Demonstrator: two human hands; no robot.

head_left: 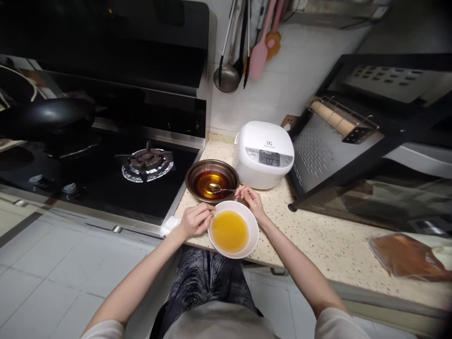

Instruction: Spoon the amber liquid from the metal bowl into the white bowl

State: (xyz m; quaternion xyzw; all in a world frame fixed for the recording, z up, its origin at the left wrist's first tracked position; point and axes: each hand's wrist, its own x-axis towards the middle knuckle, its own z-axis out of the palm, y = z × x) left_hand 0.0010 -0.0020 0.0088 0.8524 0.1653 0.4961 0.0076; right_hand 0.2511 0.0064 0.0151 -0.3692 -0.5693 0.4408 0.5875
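White rice cooker: "Electrolux"
Left hand: pinches round white bowl, beige counter's front edge
Right hand: pinches metal spoon

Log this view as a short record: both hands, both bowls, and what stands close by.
left hand: grips the white bowl at its side
right hand: holds the spoon, its head over the metal bowl
white bowl: yellow liquid inside
metal bowl: amber liquid inside; stands on the counter
close by: white rice cooker, gas burner

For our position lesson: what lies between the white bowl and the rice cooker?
In the head view, the right hand lies between, holding a spoon.
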